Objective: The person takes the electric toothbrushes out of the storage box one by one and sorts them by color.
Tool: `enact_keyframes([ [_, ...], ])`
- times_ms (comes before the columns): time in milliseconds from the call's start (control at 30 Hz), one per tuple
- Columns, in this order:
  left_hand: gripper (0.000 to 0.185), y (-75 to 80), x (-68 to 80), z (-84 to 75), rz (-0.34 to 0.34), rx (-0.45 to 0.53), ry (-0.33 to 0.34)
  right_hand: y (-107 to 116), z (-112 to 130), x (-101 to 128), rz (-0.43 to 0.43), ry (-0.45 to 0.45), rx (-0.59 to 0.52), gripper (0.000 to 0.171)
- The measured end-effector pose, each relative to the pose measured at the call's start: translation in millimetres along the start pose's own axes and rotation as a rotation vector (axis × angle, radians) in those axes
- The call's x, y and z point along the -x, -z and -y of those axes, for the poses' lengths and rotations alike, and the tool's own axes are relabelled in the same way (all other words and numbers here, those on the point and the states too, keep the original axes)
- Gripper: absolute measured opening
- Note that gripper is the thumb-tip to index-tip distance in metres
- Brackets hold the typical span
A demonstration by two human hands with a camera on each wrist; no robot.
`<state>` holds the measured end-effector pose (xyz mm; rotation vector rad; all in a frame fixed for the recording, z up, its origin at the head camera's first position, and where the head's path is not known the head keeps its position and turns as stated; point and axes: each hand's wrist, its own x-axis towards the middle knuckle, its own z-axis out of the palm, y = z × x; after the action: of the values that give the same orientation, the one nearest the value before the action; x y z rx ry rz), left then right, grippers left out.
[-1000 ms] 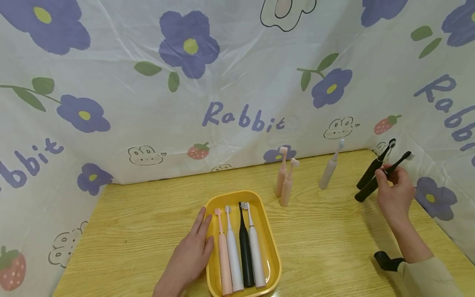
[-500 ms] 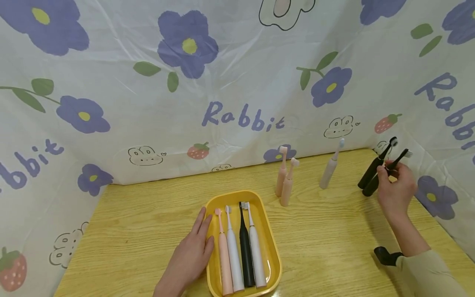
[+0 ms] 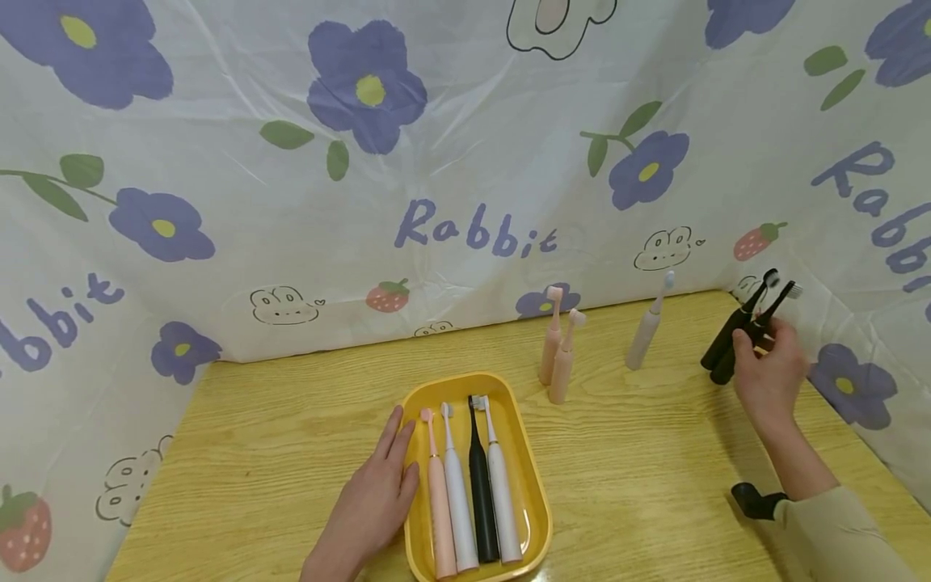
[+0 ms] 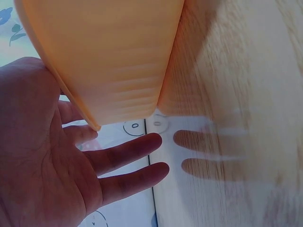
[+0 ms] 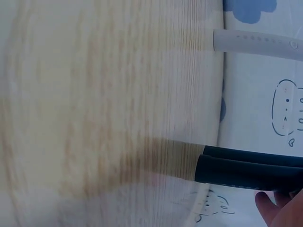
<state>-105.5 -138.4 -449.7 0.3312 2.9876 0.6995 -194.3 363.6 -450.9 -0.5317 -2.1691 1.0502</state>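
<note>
My right hand (image 3: 773,376) holds a black electric toothbrush (image 3: 723,370) by its upper handle, thumb in front and fingers behind. That toothbrush stands on its base close beside a second black electric toothbrush (image 3: 718,346). In the right wrist view the two dark handles (image 5: 246,172) overlap, with fingertips (image 5: 266,208) under them. My left hand (image 3: 371,501) rests on the left rim of a yellow tray (image 3: 520,453), fingers extended; the left wrist view shows them at the tray's outer wall (image 4: 113,61). Pink, white and black electric toothbrushes (image 3: 482,493) lie side by side in the tray.
Two pink electric toothbrushes (image 3: 561,373) stand upright right of the tray. Farther right, a pale grey one (image 3: 643,339) stands near the back edge of the wooden table (image 3: 625,477). A printed cloth (image 3: 465,162) walls the back and sides. A black wrist device (image 3: 756,503) is at my right sleeve.
The black toothbrush in my right hand has swung more upright, its base shifting toward the other black one. My right hand has lowered slightly leftward. My left hand stays on the tray.
</note>
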Motion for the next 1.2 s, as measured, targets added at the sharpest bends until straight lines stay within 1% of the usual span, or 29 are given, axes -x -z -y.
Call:
enact_keyframes([
  [67,0.055,-0.1,0.3,0.2,0.0,0.001,0.002,0,0,0,0.021,-0.017,-0.003,0.044],
  [167,0.055,-0.2,0.8,0.3,-0.001,0.002,0.003,0,1,3,0.023,-0.046,-0.04,0.05],
  [233,0.055,0.0,0.8,0.3,-0.003,0.001,0.001,1,2,5,-0.014,-0.054,-0.075,0.054],
  [333,0.055,0.0,0.7,0.2,-0.006,0.001,-0.003,3,7,10,-0.099,-0.034,-0.145,0.055],
  [433,0.054,0.0,0.6,0.4,-0.01,0.001,-0.008,5,16,14,-0.187,0.01,-0.207,0.05],
  [533,0.055,0.1,0.8,0.6,-0.01,0.002,-0.007,8,34,22,-0.228,0.042,-0.252,0.041],
  [600,0.055,0.3,0.9,0.7,-0.01,0.002,-0.009,8,47,30,-0.232,0.08,-0.288,0.035],
  [667,0.055,0.3,0.8,0.7,-0.012,0.0,-0.009,7,62,41,-0.205,0.116,-0.327,0.029],
  [700,0.055,0.2,0.8,0.7,-0.013,0.0,-0.011,5,69,47,-0.178,0.139,-0.36,0.026],
  [767,0.055,0.1,0.9,0.9,-0.018,-0.001,-0.013,1,84,60,-0.086,0.182,-0.438,0.02],
  [900,0.055,0.0,1.3,1.3,-0.02,-0.001,-0.012,-8,114,89,0.167,0.208,-0.632,0.015],
  [967,0.055,-0.1,1.4,1.5,-0.019,-0.002,-0.01,-14,126,103,0.296,0.204,-0.7,0.016],
  [1033,0.055,-0.1,1.3,1.7,-0.019,-0.003,-0.009,-20,136,116,0.417,0.204,-0.741,0.018],
  [1133,0.055,-0.4,1.0,1.9,-0.02,0.0,-0.008,-29,146,135,0.602,0.206,-0.765,0.021],
  [1200,0.054,-0.6,1.0,1.8,-0.02,0.005,-0.009,-35,151,146,0.729,0.19,-0.786,0.024],
])
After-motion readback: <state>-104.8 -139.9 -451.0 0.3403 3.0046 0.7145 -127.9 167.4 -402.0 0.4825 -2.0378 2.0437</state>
